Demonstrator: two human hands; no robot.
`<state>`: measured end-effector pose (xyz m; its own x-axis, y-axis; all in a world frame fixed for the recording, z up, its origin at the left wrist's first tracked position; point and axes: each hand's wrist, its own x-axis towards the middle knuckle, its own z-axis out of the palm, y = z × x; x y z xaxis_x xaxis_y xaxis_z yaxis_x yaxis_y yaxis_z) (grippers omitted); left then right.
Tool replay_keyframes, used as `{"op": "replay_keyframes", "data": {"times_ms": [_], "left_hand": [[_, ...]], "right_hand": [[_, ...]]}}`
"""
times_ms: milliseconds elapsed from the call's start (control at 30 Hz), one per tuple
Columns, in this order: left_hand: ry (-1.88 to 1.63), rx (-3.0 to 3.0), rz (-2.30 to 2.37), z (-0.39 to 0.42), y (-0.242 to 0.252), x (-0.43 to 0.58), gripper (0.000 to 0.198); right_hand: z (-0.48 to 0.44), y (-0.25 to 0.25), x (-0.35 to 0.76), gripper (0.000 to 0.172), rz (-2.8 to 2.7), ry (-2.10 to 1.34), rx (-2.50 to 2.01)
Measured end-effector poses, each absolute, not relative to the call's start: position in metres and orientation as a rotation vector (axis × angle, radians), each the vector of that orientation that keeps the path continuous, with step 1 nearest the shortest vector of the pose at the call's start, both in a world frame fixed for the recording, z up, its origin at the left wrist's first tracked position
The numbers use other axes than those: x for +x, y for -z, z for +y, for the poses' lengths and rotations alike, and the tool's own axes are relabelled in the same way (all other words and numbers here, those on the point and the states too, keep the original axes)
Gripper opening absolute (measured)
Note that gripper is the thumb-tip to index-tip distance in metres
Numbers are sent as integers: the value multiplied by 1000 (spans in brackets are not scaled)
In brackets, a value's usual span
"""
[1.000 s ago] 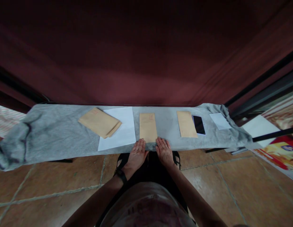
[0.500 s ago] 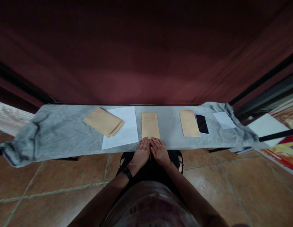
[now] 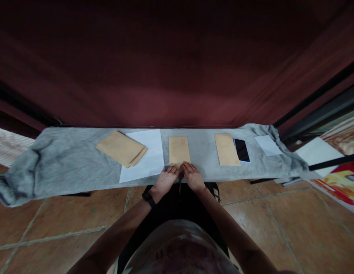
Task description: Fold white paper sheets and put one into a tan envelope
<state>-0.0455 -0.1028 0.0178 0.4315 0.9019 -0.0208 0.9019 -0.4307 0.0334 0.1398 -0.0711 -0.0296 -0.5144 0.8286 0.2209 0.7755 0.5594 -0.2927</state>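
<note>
A brown envelope lies lengthwise in the middle of a grey cloth spread over a low bench. Both my hands are at its near end. My left hand, with a dark band on the wrist, has its fingertips bent onto the envelope's near left corner. My right hand does the same at the near right corner. The fingertips of the two hands almost meet at the near edge and seem to pinch it.
A stack of brown envelopes lies partly on a white sheet to the left. To the right lie another brown envelope, a black phone and a small white paper. A dark red curtain hangs behind. The floor is tiled.
My hands, flat and apart on the bench's near edge a second ago, came together and moved forward. Their fingertips now curl onto the middle envelope's near end.
</note>
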Motion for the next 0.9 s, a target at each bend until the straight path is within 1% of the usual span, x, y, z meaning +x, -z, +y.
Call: {"op": "replay_keyframes", "data": {"times_ms": [300, 433, 633, 700, 767, 900], "left_hand": [[68, 2706, 1613, -97, -22, -42, 36], [10, 2705, 1596, -92, -23, -40, 34], [-173, 2539, 1672, -85, -16, -38, 24], [-295, 2498, 1705, -80, -9, -37, 29], [-396, 2478, 1714, -74, -1, -34, 40], [-410, 2427, 1749, -54, 14, -27, 54]], "right_hand": [[-63, 21, 143, 44, -2530, -209, -1316], [-57, 18, 143, 47, -2517, -207, -1342], [-64, 27, 135, 48, -2430, -281, -1296], [-70, 33, 132, 48, -2424, -258, -1295], [-75, 37, 129, 47, -2419, -209, -1312], [-78, 39, 126, 46, -2424, -121, -1310]]}}
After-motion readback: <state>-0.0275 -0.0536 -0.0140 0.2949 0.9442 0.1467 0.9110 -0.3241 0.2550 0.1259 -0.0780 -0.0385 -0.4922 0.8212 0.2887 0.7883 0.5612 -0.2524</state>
